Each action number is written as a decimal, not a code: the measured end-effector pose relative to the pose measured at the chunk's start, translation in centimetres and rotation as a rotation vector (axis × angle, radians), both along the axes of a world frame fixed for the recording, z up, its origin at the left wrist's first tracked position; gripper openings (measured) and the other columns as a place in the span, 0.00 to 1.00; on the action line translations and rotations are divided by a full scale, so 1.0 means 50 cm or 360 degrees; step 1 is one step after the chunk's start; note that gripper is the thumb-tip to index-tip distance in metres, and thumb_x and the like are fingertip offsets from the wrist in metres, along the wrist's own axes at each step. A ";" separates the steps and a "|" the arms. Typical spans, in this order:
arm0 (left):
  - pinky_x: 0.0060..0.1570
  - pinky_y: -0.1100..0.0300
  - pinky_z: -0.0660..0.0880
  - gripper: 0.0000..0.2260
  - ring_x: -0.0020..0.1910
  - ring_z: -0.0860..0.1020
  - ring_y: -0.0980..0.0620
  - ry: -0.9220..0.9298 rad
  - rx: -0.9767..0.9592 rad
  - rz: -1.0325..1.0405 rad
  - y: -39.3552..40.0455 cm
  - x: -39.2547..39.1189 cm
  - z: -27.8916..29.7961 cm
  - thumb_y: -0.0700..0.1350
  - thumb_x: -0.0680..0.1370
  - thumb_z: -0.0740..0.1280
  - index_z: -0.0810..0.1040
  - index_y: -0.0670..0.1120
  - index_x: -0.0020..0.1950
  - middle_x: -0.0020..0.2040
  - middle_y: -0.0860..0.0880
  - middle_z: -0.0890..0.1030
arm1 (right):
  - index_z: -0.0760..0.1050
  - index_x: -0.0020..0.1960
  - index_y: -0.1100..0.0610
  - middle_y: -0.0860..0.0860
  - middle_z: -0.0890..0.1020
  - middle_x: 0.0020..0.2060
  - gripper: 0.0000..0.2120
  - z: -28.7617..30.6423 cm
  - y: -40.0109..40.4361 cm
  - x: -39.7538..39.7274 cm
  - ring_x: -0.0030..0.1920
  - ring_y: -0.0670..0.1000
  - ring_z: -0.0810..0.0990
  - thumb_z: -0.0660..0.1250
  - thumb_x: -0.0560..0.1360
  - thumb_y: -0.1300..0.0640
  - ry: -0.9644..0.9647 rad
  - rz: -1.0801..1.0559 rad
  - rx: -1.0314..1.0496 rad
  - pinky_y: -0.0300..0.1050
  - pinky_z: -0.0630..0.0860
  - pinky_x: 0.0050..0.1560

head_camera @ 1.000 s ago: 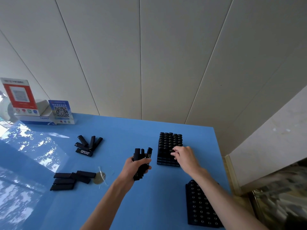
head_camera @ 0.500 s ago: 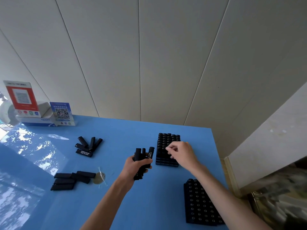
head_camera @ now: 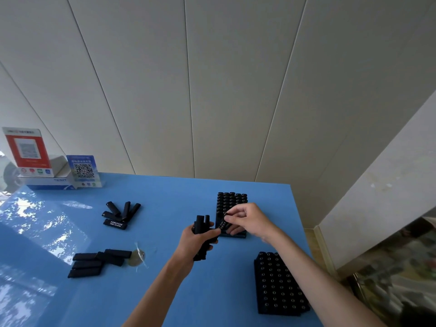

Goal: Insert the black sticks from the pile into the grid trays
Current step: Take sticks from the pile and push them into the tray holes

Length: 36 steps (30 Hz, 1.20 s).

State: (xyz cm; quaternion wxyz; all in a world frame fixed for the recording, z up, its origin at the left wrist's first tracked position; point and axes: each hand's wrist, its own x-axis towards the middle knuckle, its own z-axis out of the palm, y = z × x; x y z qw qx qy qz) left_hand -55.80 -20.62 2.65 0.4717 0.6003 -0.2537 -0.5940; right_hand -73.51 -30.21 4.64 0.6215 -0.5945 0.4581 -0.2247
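My left hand (head_camera: 194, 239) grips a bundle of black sticks (head_camera: 202, 234), upright above the blue table (head_camera: 165, 291). My right hand (head_camera: 247, 220) pinches one black stick (head_camera: 223, 225) at its top end, next to the bundle. Behind it stands the far grid tray (head_camera: 230, 201), partly hidden by my right hand. A second grid tray (head_camera: 278, 284) lies near my right forearm. One pile of loose black sticks (head_camera: 121, 214) lies at the far left, another pile of black sticks (head_camera: 96, 261) lies nearer.
Two QR-code signs, a red sign (head_camera: 27, 151) and a blue sign (head_camera: 83, 171), stand with a white box (head_camera: 49, 182) at the table's back left corner. A small clear wrapper with a round disc (head_camera: 138, 257) lies by the nearer pile. The table's right edge runs beside the trays.
My right hand has left the far tray's top and come back toward my left hand, and now pinches a stick at the bundle. My left hand stays in place.
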 end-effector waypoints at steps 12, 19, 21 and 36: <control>0.27 0.58 0.72 0.07 0.30 0.76 0.49 0.0116 0.0164 0.0158 -0.015 0.021 -0.008 0.38 0.76 0.72 0.76 0.38 0.46 0.38 0.44 0.79 | 0.82 0.53 0.60 0.52 0.86 0.45 0.07 -0.055 -0.055 -0.057 0.43 0.47 0.84 0.72 0.75 0.62 0.0765 -0.0151 -0.0842 0.45 0.81 0.51; 0.31 0.56 0.70 0.06 0.32 0.77 0.48 0.0139 0.0173 0.0139 -0.024 0.040 -0.015 0.39 0.76 0.71 0.76 0.39 0.46 0.39 0.44 0.78 | 0.84 0.55 0.59 0.52 0.87 0.47 0.09 -0.081 -0.058 -0.056 0.46 0.50 0.84 0.75 0.74 0.61 0.0879 -0.0096 -0.1042 0.46 0.79 0.54; 0.29 0.58 0.70 0.07 0.32 0.78 0.48 0.0111 0.0181 0.0117 -0.024 0.044 -0.017 0.40 0.76 0.72 0.76 0.39 0.47 0.39 0.43 0.78 | 0.84 0.56 0.58 0.52 0.87 0.48 0.10 -0.091 -0.061 -0.054 0.47 0.50 0.85 0.74 0.75 0.61 0.0888 -0.0081 -0.1041 0.46 0.79 0.55; 0.40 0.50 0.72 0.11 0.36 0.77 0.44 0.0129 0.0130 0.0154 -0.037 0.051 -0.026 0.42 0.76 0.74 0.78 0.37 0.50 0.37 0.40 0.82 | 0.78 0.54 0.56 0.51 0.86 0.46 0.08 -0.127 -0.058 -0.040 0.46 0.52 0.84 0.73 0.76 0.58 0.1051 -0.0034 -0.1128 0.51 0.81 0.49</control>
